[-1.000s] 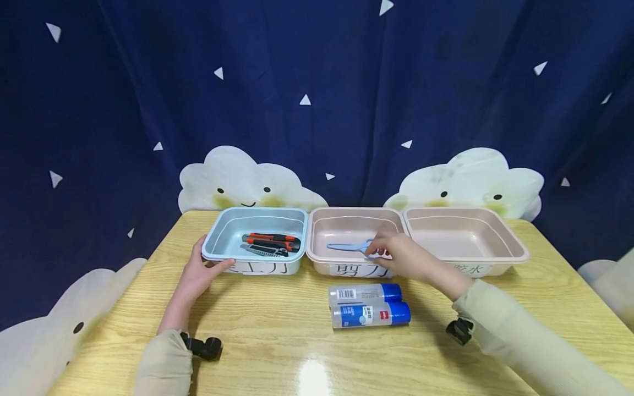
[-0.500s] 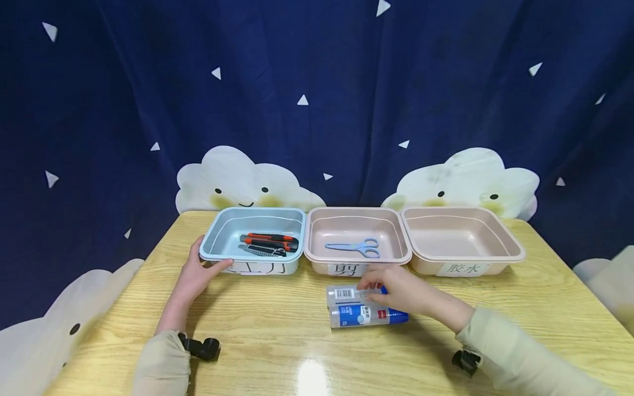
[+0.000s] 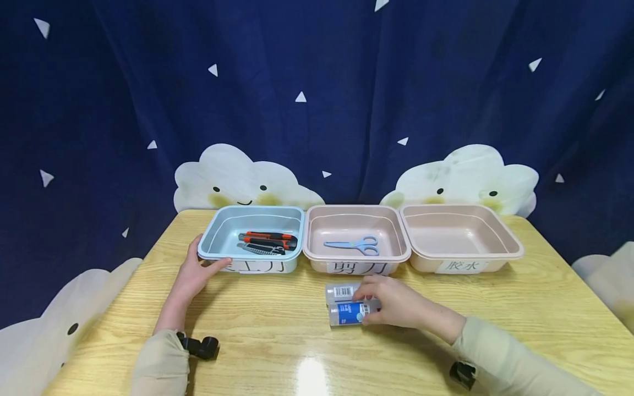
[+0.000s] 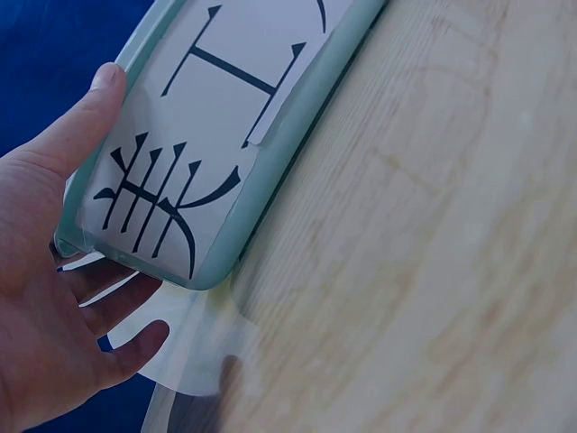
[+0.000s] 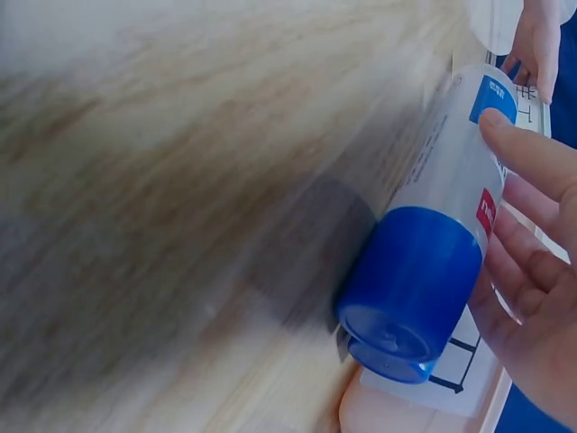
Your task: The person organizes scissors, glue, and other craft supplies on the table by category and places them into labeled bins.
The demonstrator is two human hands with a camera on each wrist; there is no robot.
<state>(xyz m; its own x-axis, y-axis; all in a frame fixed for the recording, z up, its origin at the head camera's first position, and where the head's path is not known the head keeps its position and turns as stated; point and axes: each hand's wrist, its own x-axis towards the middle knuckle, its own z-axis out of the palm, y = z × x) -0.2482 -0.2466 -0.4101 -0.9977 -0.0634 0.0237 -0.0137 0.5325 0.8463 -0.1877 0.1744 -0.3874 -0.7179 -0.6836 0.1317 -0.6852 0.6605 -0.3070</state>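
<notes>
The near glue bottle [image 3: 349,314] is gripped on the table [image 3: 277,341] by the right hand [image 3: 391,302], while the blue tray [image 3: 213,250] is held by the left hand [image 3: 195,275], fingers curled at its corner.

I see bright even light from above; glare spot on table [image 3: 312,377] front edge. Head view bends at edges. My right wrist view has strong motion blur; left wrist view softer.
</notes>
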